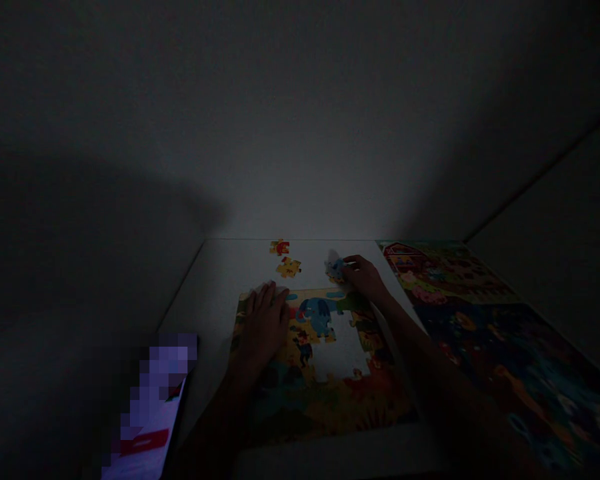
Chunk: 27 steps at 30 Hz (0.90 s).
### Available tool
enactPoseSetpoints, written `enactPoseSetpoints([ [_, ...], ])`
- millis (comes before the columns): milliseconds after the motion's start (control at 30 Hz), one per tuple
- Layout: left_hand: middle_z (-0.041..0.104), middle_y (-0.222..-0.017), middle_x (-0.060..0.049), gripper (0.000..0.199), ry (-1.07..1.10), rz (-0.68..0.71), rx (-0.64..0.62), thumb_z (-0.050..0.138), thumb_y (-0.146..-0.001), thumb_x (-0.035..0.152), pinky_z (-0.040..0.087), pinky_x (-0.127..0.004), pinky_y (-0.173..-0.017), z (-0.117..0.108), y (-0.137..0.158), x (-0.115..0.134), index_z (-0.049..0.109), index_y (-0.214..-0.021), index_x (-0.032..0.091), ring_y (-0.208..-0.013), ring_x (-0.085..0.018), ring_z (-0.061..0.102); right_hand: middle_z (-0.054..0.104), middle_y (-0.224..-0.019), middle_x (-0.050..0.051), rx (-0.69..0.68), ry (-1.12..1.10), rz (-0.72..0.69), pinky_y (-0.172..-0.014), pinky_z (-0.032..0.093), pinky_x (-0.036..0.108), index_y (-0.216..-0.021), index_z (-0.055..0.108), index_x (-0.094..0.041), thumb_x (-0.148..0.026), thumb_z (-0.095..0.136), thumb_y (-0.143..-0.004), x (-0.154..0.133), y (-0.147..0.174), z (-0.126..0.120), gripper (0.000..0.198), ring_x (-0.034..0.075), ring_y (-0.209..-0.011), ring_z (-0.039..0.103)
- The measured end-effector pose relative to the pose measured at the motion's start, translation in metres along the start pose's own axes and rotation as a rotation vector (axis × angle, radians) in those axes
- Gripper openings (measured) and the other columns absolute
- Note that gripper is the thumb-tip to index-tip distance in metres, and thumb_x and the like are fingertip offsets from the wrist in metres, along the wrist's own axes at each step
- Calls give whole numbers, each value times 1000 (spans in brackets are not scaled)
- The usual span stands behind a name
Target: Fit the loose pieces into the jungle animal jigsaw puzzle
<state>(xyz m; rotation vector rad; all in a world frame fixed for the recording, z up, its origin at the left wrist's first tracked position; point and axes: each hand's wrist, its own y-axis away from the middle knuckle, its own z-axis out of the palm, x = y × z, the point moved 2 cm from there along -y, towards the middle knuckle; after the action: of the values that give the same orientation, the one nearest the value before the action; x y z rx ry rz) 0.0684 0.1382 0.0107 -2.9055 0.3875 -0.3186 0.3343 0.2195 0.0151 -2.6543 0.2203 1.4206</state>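
Observation:
A jigsaw puzzle (280,400) with a blue elephant lies flat on the white table, with an irregular gap right of its middle where the tabletop shows. Across its upper left part rests my left hand (264,323), palm down with fingers stretched out. My right hand (363,275) is just beyond the puzzle's upper right edge, its fingers closed on a pale blue puzzle piece (335,267) that appears tilted up from the table. Two loose puzzle pieces lie beyond the left hand: a red and yellow piece (280,247) and a yellow piece (289,268).
On the right lie two more picture puzzles: a farm scene (445,272) and, nearer, a dark blue one (510,373). At the lower left a lit screen (147,433) stands beside the table, partly pixelated. A wall (290,133) rises behind the table. The light is dim.

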Motion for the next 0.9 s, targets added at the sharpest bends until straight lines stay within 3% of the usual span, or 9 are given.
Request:
enactPoseSetpoints([
  [133, 49, -149, -12, 40, 7, -16, -9, 39, -98, 26, 29, -51, -119, 0, 0, 0, 59, -133, 22, -141, -27, 42, 58, -113, 16, 101, 245, -119, -79, 48, 39, -94, 64, -20, -20, 65, -78, -32, -10, 24, 16, 28, -101, 59],
  [200, 48, -150, -12, 41, 15, -16, -13, 38, -99, 26, 28, -51, -120, 0, 1, 1, 59, -134, 21, -142, -27, 41, 57, -116, 15, 27, 268, -195, -89, 47, 39, -101, 66, -20, -24, 64, -82, -50, -9, 47, 19, 29, -110, 56],
  [267, 48, -150, -12, 41, 20, -17, -13, 38, -99, 26, 27, -51, -120, -1, 1, 1, 58, -135, 21, -142, -27, 40, 59, -115, 16, -134, 337, -279, -96, 44, 40, -112, 65, -18, -34, 64, -87, -67, -6, 73, 29, 29, -113, 55],
  [333, 48, -150, -12, 41, 22, -16, -15, 38, -99, 26, 27, -51, -120, -1, 1, 1, 58, -135, 21, -142, -27, 40, 59, -117, 19, -254, 441, -312, -99, 42, 42, -115, 63, -14, -43, 67, -86, -77, -3, 94, 42, 32, -117, 53],
  [400, 48, -150, -12, 41, 23, -13, -16, 38, -99, 26, 26, -51, -120, -1, 1, 1, 57, -135, 20, -142, -27, 40, 59, -119, 21, -288, 526, -294, -100, 41, 42, -115, 63, -13, -47, 72, -82, -80, -5, 104, 48, 34, -122, 49],
  [600, 49, -149, -12, 40, 27, -20, 0, 40, -99, 26, 27, -51, -120, -1, 1, 1, 58, -134, 22, -141, -27, 41, 65, -112, 20, -303, 549, -175, -93, 46, 39, -107, 61, -11, -39, 82, -71, -76, -19, 101, 50, 33, -113, 59],
  [733, 49, -149, -12, 40, 25, -14, 14, 41, -98, 25, 28, -51, -119, 1, 1, 1, 58, -134, 21, -141, -27, 42, 67, -113, 18, -285, 393, -109, -83, 51, 35, -111, 56, -13, -29, 81, -72, -64, -26, 95, 49, 28, -100, 65],
  [900, 50, -149, -11, 39, 20, -17, 21, 43, -98, 23, 28, -50, -119, 2, 1, 1, 58, -134, 21, -141, -26, 42, 71, -92, 6, -343, 133, -62, -72, 54, 29, -115, 56, -17, -16, 79, -69, -51, -34, 93, 51, 19, -80, 69],
])
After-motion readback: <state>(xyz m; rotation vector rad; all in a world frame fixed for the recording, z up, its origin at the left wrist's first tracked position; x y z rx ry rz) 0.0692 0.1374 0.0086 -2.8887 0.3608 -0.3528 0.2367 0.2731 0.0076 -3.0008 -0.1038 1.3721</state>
